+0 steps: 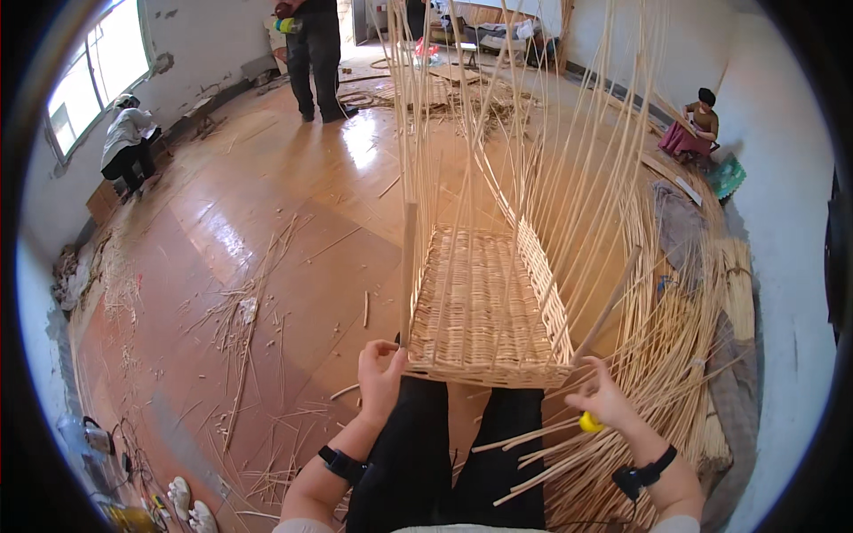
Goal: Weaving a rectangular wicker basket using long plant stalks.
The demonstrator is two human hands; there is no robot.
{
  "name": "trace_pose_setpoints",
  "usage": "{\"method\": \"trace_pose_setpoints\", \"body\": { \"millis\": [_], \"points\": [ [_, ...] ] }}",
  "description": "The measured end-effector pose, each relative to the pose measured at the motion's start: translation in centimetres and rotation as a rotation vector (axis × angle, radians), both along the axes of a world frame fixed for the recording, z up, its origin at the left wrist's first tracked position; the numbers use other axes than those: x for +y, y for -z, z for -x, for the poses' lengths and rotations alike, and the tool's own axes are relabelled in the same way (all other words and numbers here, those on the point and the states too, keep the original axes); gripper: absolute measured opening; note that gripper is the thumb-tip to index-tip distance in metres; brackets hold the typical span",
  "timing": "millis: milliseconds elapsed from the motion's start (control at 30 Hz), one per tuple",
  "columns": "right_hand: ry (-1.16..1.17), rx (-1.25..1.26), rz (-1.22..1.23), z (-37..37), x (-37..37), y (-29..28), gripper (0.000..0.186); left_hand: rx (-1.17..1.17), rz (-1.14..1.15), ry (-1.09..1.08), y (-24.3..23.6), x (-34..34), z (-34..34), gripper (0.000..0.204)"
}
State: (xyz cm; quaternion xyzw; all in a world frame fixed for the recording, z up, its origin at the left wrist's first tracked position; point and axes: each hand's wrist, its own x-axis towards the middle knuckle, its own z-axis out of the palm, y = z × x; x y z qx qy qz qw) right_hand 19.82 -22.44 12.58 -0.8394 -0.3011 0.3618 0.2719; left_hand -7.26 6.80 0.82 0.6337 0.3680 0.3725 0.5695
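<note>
A half-woven wicker basket (480,298) rests at my knees, with a woven base, low sides and long upright canes rising from its edges. My left hand (380,377) is closed at its near left corner, fingers pinched at the foot of a thick upright stick (410,275). By the near right corner is my right hand (606,398), its fingers curled and fingertips close to the foot of a second thick stick (609,302) that leans outward. A small rounded yellow object (590,422) shows under the right palm; its kind is hidden.
Loose canes (640,426) spread over the floor at my right, beside tied bundles (736,284). Cane scraps (253,311) litter the left floor. One person (315,62) stands ahead, another bends by the window (129,142), and a third sits at far right (697,124). Shoes (191,506) lie lower left.
</note>
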Motion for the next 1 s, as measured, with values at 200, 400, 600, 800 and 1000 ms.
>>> {"method": "trace_pose_setpoints", "body": {
  "millis": [200,400,600,800,1000],
  "points": [
    [-0.304,0.611,-0.188,10.2,4.4,-2.7,0.125,0.106,-0.07,0.936,-11.0,-10.1,-1.0,0.027],
    [-0.417,0.59,-0.182,12.2,6.3,-2.1,0.126,0.23,0.35,1.183,-9.7,-10.1,-0.1,0.03],
    [-0.59,0.431,0.005,10.6,6.2,-7.8,0.114,0.135,0.097,1.048,-13.2,-7.5,0.8,0.016],
    [-0.161,-0.381,-0.348,-3.6,3.0,-12.6,0.018,-0.058,-0.167,0.055,-19.2,9.4,-0.2,0.028],
    [-0.011,-0.825,-0.581,-10.3,2.2,-13.4,0.014,-0.244,0.048,-0.008,-20.3,9.5,-7.0,0.032]
  ]
}}
